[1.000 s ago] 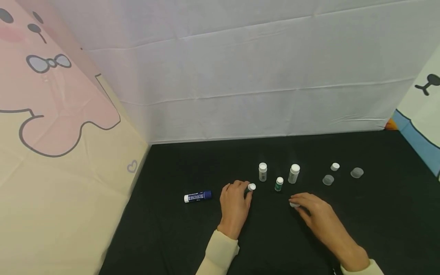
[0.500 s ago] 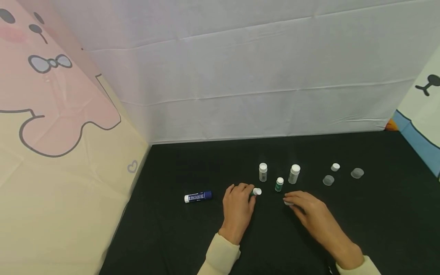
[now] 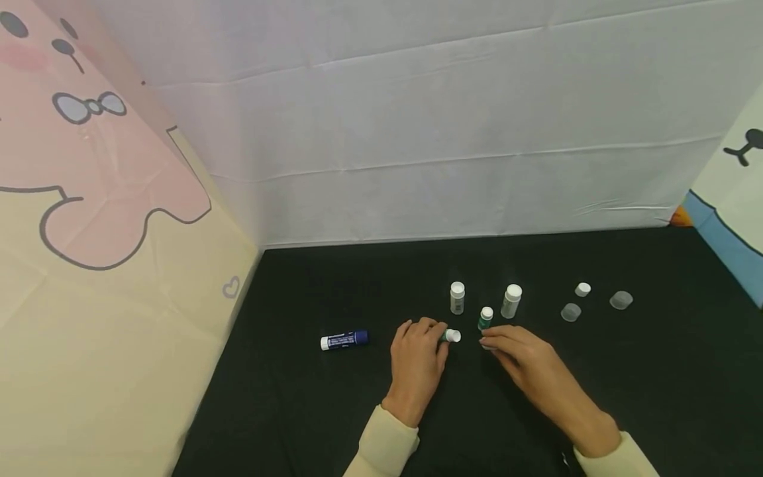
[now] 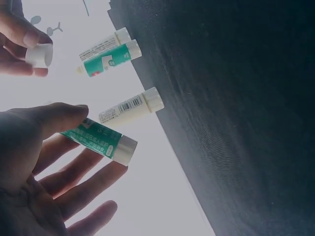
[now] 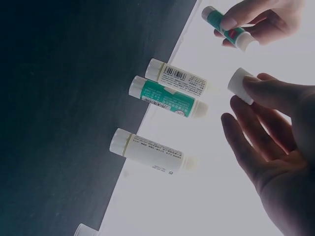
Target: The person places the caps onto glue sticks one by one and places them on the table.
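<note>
My left hand (image 3: 419, 368) pinches a green glue stick (image 4: 93, 137) between thumb and fingers. The stick is tilted, its whitish upper end pointing right towards my other hand. My right hand (image 3: 534, 364) pinches a small white cap (image 5: 239, 85) by its rim, apart from the stick. Between and behind the hands stand a small green glue stick (image 3: 485, 319) and two white-labelled glue sticks, one on the left (image 3: 457, 299) and one on the right (image 3: 510, 303). Their tops look narrow and whitish in the right wrist view. In the head view my right fingertips overlap the small green stick's base.
A blue-and-white glue stick (image 3: 344, 340) lies on its side on the black tabletop (image 3: 286, 411) at left. A white cap (image 3: 583, 289) and two translucent caps, one nearer (image 3: 570, 312) and one farther right (image 3: 621, 300), are at right. A pale cloth wall (image 3: 381, 199) rises behind.
The hands have come closer together: my right hand moved left with the white cap, my left hand slightly right. The green glue stick in my left hand has tipped further to the right.
</note>
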The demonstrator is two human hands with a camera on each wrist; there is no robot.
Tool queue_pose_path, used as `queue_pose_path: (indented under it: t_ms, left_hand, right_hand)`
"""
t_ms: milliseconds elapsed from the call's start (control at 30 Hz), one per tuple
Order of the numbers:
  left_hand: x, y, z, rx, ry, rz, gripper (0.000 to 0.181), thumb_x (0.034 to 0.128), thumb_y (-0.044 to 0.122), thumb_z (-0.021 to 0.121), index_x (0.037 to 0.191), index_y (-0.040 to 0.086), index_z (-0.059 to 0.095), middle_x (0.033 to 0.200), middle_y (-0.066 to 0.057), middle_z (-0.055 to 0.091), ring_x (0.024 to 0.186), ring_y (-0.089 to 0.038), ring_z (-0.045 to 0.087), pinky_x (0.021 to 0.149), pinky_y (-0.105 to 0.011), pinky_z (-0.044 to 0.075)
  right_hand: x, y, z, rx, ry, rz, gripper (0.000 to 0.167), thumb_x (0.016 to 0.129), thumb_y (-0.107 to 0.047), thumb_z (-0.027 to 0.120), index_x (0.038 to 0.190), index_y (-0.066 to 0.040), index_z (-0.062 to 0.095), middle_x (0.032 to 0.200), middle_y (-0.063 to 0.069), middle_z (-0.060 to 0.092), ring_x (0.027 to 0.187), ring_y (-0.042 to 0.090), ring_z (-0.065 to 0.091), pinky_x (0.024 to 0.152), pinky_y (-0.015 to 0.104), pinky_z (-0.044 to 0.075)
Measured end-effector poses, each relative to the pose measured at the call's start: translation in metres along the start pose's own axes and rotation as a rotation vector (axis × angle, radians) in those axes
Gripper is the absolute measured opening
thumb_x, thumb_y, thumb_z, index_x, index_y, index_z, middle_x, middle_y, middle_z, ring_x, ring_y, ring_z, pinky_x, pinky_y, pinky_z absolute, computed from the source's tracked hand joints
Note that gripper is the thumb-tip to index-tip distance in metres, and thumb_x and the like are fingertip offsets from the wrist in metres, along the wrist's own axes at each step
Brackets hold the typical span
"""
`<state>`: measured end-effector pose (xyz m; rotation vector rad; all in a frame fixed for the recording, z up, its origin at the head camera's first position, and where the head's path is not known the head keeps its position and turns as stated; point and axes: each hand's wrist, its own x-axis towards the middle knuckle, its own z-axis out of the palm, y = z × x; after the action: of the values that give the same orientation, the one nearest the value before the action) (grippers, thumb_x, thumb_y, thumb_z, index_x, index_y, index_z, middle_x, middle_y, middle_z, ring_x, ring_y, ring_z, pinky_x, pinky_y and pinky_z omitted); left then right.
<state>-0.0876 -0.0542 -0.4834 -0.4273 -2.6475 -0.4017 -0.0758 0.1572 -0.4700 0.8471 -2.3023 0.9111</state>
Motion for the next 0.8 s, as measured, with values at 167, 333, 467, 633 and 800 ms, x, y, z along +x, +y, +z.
queue_pose_path:
  t_ms: [167, 333, 467, 633, 800]
  left_hand:
    - [0.0, 0.0, -0.001, 0.019, 0.01, 0.018, 0.024, 0.0828, 0.02, 0.092, 0.105, 0.016, 0.083, 0.101, 0.004, 0.076, 0.095, -0.013, 0.073, 0.102, -0.042, 0.056]
    - [0.001, 0.0, -0.001, 0.032, 0.008, 0.025, 0.024, 0.0835, 0.02, 0.091, 0.106, 0.017, 0.083, 0.101, 0.004, 0.075, 0.095, -0.013, 0.073, 0.102, -0.043, 0.056]
    - [0.001, 0.0, -0.002, 0.037, 0.013, 0.033, 0.024, 0.0832, 0.02, 0.091, 0.106, 0.017, 0.083, 0.102, 0.004, 0.075, 0.095, -0.013, 0.073, 0.102, -0.042, 0.056]
    - [0.001, -0.001, -0.002, 0.035, 0.021, 0.04, 0.023, 0.083, 0.019, 0.091, 0.105, 0.017, 0.083, 0.101, 0.004, 0.076, 0.095, -0.013, 0.073, 0.101, -0.042, 0.057]
    - [0.002, -0.001, -0.001, 0.035, 0.033, 0.051, 0.022, 0.0829, 0.018, 0.091, 0.104, 0.017, 0.083, 0.1, 0.005, 0.075, 0.094, -0.013, 0.073, 0.101, -0.042, 0.057]
  right_hand:
    - [0.004, 0.0, 0.003, 0.011, 0.002, -0.047, 0.057, 0.113, -0.041, 0.037, 0.105, -0.004, 0.079, 0.11, 0.006, 0.076, 0.096, 0.025, 0.074, 0.103, 0.006, 0.042]
    - [0.008, 0.001, 0.005, 0.004, 0.002, -0.105, 0.055, 0.114, -0.037, 0.035, 0.106, -0.004, 0.079, 0.112, 0.006, 0.075, 0.097, 0.026, 0.074, 0.104, 0.007, 0.042]
    - [0.01, 0.002, 0.005, 0.005, 0.002, -0.145, 0.054, 0.115, -0.034, 0.035, 0.105, -0.005, 0.079, 0.113, 0.007, 0.074, 0.098, 0.026, 0.073, 0.104, 0.008, 0.043]
    - [0.012, 0.003, 0.005, 0.012, -0.007, -0.174, 0.05, 0.115, -0.031, 0.037, 0.106, -0.005, 0.079, 0.116, 0.008, 0.074, 0.099, 0.026, 0.072, 0.103, 0.011, 0.045]
    - [0.014, 0.003, 0.006, 0.017, -0.005, -0.191, 0.049, 0.115, -0.03, 0.037, 0.107, -0.005, 0.079, 0.116, 0.007, 0.074, 0.098, 0.024, 0.072, 0.099, 0.014, 0.049]
